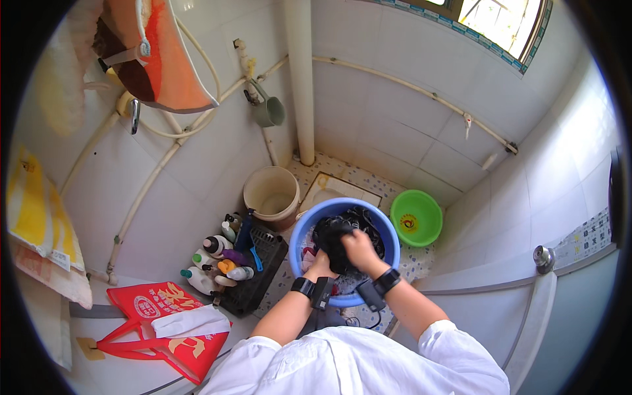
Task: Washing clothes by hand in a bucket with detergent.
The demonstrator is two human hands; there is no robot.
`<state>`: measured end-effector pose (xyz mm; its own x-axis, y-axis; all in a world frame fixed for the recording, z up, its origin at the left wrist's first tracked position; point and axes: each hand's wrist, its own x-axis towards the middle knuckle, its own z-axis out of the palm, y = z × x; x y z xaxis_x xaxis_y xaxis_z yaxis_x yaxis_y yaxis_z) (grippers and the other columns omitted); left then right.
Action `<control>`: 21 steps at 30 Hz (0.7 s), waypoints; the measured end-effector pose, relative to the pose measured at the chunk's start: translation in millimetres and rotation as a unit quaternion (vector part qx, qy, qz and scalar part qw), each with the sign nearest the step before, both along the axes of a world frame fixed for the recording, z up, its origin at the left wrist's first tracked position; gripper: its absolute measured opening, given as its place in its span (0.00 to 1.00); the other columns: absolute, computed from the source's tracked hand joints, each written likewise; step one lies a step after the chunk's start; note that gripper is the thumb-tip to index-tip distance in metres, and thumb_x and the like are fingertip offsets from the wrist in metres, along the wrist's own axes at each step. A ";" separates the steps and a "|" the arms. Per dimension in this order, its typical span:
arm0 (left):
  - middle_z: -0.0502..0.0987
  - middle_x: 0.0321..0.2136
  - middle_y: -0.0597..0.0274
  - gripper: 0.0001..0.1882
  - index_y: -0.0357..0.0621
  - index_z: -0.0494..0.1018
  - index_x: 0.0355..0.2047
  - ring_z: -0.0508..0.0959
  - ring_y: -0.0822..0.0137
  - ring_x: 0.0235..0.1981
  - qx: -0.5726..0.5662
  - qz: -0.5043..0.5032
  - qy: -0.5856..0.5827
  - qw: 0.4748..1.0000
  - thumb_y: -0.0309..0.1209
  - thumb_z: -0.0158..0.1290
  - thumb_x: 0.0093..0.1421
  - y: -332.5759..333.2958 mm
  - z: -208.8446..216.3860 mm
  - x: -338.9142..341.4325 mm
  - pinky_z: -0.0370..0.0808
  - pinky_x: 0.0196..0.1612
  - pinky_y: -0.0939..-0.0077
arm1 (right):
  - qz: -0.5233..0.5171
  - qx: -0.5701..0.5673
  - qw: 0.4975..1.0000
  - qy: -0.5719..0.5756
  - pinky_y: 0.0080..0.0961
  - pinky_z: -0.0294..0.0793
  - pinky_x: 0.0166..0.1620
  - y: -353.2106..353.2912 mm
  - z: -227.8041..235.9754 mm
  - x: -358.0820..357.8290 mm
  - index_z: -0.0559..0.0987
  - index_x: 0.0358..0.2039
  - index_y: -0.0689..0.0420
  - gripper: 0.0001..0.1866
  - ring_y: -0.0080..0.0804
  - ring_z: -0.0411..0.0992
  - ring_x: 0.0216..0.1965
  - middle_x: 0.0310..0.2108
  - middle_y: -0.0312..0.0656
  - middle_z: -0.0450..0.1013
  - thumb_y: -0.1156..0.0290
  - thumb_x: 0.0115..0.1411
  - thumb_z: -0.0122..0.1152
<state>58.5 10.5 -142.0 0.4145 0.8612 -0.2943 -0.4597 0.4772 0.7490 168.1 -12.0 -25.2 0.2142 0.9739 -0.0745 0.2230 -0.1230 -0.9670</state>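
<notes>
A blue plastic basin (393,247) stands on the floor in front of me, with wet dark laundry, some pinkish cloth and sudsy water in it. Over the basin I hold a bunched black cloth (334,247) between both hands. My left hand (320,266) is closed on the cloth's lower left side, low in the basin. My right hand (361,252) grips it from the right, fingers curled into the fabric. The cloth hides some of the fingers on both hands. A black strapped device sits on each of my wrists.
A green basin (428,220) lies to the right, a whitish bucket (263,191) to the far left. Several bottles (217,247) crowd a black crate (253,283). A red bag (158,303) hangs at the lower left. A door knob (544,257) juts out at right.
</notes>
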 end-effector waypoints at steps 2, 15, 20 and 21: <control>0.74 0.30 0.60 0.13 0.45 0.71 0.31 0.74 0.64 0.34 -0.260 -0.112 -0.131 0.950 0.37 0.39 0.54 -5.3 59.9 -0.9 0.71 0.41 0.67 | 0.024 0.046 0.982 -0.180 0.37 0.67 0.35 -7.4 -2.8 -2.6 0.71 0.32 0.62 0.11 0.46 0.70 0.32 0.29 0.52 0.71 0.71 0.48 0.51; 0.75 0.25 0.58 0.16 0.41 0.71 0.31 0.75 0.62 0.25 -0.247 -0.118 0.049 0.960 0.37 0.37 0.57 5.8 94.4 13.5 0.73 0.33 0.68 | 0.039 -0.069 0.959 -0.273 0.41 0.68 0.37 -2.1 -8.7 15.5 0.67 0.32 0.67 0.14 0.55 0.69 0.34 0.28 0.60 0.70 0.68 0.50 0.52; 0.76 0.28 0.60 0.15 0.43 0.72 0.31 0.76 0.65 0.27 -0.183 -0.124 -0.046 0.974 0.41 0.46 0.54 36.1 163.5 -2.9 0.73 0.35 0.67 | 0.007 -0.115 0.961 -0.253 0.37 0.67 0.41 4.4 -3.3 53.1 0.72 0.30 0.66 0.13 0.53 0.68 0.38 0.31 0.60 0.69 0.69 0.47 0.50; 0.76 0.28 0.59 0.13 0.42 0.71 0.32 0.76 0.64 0.29 -0.176 -0.111 -0.067 0.976 0.38 0.45 0.55 45.0 168.0 -13.6 0.73 0.37 0.65 | -0.011 -0.125 0.962 -0.240 0.37 0.67 0.41 2.6 3.8 63.4 0.73 0.29 0.66 0.13 0.52 0.68 0.37 0.30 0.60 0.69 0.69 0.46 0.50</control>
